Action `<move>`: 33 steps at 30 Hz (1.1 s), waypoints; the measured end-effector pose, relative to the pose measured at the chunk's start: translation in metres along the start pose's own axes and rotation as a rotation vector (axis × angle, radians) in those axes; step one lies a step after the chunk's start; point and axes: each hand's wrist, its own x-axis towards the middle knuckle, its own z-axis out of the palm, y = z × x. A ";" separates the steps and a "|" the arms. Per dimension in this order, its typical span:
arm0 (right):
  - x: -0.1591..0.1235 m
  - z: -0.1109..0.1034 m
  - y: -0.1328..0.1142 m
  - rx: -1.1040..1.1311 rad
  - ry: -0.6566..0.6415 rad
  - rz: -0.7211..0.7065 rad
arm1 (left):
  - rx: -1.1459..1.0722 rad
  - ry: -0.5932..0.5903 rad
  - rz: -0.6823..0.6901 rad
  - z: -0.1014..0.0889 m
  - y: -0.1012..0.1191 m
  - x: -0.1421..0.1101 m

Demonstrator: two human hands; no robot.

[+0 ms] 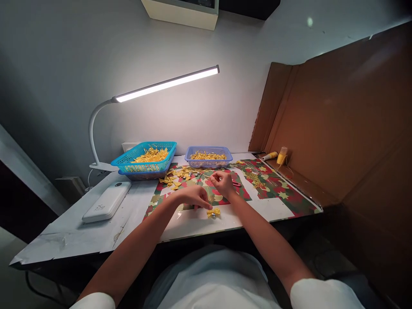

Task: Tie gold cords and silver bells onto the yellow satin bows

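A small yellow ribbon bow (pixel 218 211) with a silver bell (pixel 213 215) lies near the table's front edge. My left hand (pixel 195 196) reaches in from the left, its fingertips closed at the bow's upper edge. Farther back, my right hand (pixel 223 183) is raised a little, thumb and finger pinched on a thin pale cord (pixel 209 189). This cord appears to run down towards the bow. Beyond my hands lie loose yellow bows (pixel 175 180) and several small silver bells. A pink-red clip-like tool (pixel 236 184) sits just right of my right hand.
A blue basket (pixel 144 165) of yellow ribbon pieces and a purple basket (pixel 209 164) of golden strings stand at the back. Left are a white power bank (pixel 107 201) and a lit lamp (pixel 167 83). Gold cords (pixel 255 180), a thread spool (pixel 282 155) and a cardboard wall (pixel 341 111) are right.
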 end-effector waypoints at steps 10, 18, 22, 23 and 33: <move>0.000 0.000 0.002 -0.024 -0.028 0.039 | -0.004 0.173 0.165 0.022 0.006 0.007; 0.006 -0.005 0.007 0.264 -0.207 0.299 | -0.535 0.235 0.017 0.010 -0.008 0.013; 0.009 -0.014 0.009 0.392 -0.369 0.373 | -0.671 0.385 -0.064 0.008 -0.013 0.017; 0.010 -0.016 0.009 0.414 -0.389 0.386 | -0.711 0.405 -0.074 0.007 -0.015 0.018; 0.005 -0.013 0.007 0.308 -0.397 0.403 | -0.915 0.495 -0.114 0.007 -0.018 0.022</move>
